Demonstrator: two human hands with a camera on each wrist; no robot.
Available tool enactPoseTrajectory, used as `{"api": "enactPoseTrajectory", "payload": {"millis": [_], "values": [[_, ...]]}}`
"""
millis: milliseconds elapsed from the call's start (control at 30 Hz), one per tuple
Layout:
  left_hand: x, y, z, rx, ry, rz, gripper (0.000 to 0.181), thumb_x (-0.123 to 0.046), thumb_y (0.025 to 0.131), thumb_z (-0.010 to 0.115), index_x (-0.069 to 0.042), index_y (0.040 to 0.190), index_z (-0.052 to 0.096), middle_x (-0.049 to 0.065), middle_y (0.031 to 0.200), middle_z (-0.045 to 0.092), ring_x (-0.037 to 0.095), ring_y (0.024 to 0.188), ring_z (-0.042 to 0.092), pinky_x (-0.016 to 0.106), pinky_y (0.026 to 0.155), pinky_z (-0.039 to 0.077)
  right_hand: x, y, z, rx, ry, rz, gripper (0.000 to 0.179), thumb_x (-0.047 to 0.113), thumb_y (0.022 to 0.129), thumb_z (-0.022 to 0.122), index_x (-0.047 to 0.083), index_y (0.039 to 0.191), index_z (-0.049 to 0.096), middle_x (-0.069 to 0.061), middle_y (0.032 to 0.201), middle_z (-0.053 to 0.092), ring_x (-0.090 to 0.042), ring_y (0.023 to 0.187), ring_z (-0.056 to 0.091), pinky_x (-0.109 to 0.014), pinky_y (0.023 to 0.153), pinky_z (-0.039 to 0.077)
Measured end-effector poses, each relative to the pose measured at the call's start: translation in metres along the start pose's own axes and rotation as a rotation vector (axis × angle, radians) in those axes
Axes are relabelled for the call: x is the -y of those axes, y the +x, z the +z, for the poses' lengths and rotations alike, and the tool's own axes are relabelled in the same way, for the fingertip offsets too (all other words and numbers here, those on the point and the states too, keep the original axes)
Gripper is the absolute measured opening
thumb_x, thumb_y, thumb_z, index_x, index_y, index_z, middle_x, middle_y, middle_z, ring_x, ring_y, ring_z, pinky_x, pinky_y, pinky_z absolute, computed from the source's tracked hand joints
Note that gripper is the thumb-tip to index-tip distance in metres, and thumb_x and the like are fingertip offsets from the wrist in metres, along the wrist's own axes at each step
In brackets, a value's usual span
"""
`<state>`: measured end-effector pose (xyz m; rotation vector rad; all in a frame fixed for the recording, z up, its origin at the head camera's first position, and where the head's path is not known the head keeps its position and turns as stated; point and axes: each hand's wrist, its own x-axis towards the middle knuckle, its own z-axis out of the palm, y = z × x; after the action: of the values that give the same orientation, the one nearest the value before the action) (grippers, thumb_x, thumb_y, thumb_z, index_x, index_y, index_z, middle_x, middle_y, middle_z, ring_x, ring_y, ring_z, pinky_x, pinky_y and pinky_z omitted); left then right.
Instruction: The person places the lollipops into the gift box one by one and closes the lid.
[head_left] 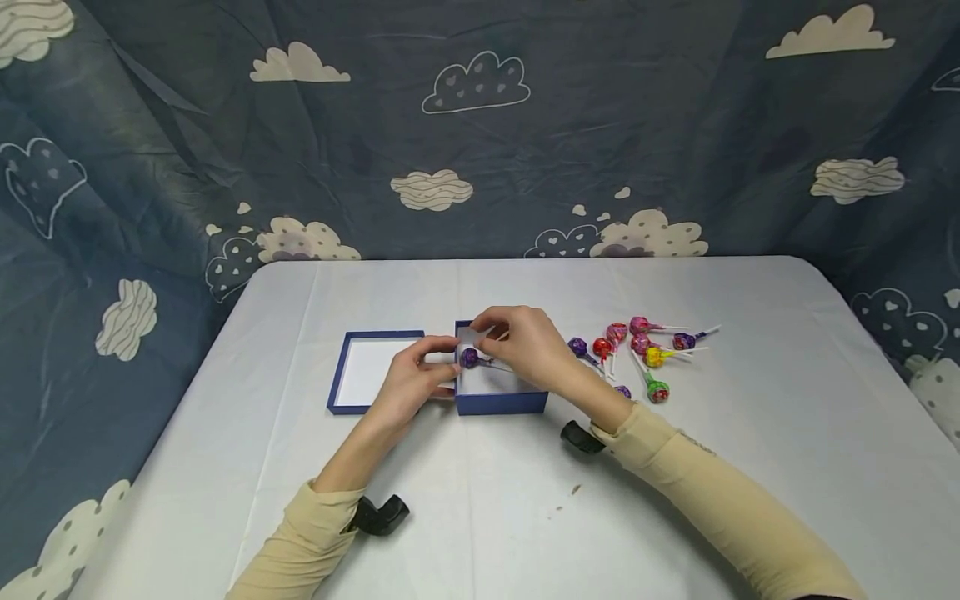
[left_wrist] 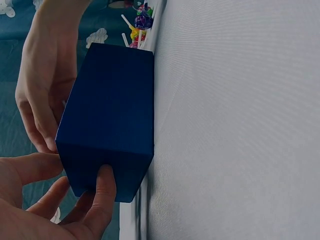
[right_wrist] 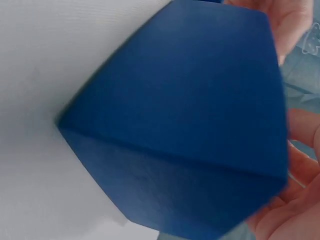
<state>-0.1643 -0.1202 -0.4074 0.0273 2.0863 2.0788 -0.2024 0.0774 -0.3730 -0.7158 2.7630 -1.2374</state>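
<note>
A blue box (head_left: 501,404) with a pale inside stands open-topped on the table. A purple-wrapped lollipop (head_left: 470,358) lies in it near the left wall, its stick pointing right. My left hand (head_left: 412,377) rests against the box's left end; in the left wrist view one finger presses on that outer wall (left_wrist: 107,157) and another touches the rim. Over the box's far part my right hand (head_left: 521,342) reaches in with bent fingers, thumb and forefinger apart, and no held thing shows between them. In the right wrist view the box walls hide most of the inside.
To the box's left lies its blue-edged lid (head_left: 350,410), white inside facing up. Right of the box several lollipops are scattered, among them a green one (head_left: 657,391), a yellow one (head_left: 655,357) and a red one (head_left: 602,347). A dark cloud-patterned cloth (head_left: 480,150) hangs behind the white table (head_left: 480,517).
</note>
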Motion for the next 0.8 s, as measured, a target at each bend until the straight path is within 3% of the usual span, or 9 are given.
{"api": "enactPoseTrajectory", "payload": {"millis": [333,500,800], "values": [[0.002,0.0,-0.001,0.0,0.01,-0.002,0.042,0.005,0.087,0.062,-0.001,0.129,0.06,0.019,0.124,0.055,0.034,0.094,0.063,0.038,0.074,0.059,0.005,-0.013,-0.02,-0.008,0.027,-0.021,0.023,0.017,0.091,0.072,0.011,0.113,0.072,-0.004,0.108,0.071,-0.014,0.088,0.065,-0.032,0.072,0.056],[0.001,0.0,0.0,0.001,0.002,-0.008,0.042,0.005,0.087,0.062,0.0,0.13,0.059,0.022,0.124,0.055,0.035,0.094,0.063,0.038,0.074,0.06,0.004,-0.02,-0.03,-0.024,0.033,-0.031,0.021,0.016,0.09,0.073,0.015,0.111,0.072,0.0,0.104,0.071,-0.013,0.086,0.065,-0.03,0.071,0.056],[0.0,0.0,0.0,0.007,-0.002,-0.001,0.043,0.007,0.087,0.062,0.003,0.13,0.057,0.021,0.128,0.053,0.035,0.095,0.063,0.037,0.073,0.06,-0.004,-0.036,-0.046,-0.042,0.006,-0.018,0.021,0.019,0.091,0.072,0.018,0.112,0.071,0.005,0.104,0.068,-0.011,0.09,0.062,-0.031,0.079,0.055]]}}
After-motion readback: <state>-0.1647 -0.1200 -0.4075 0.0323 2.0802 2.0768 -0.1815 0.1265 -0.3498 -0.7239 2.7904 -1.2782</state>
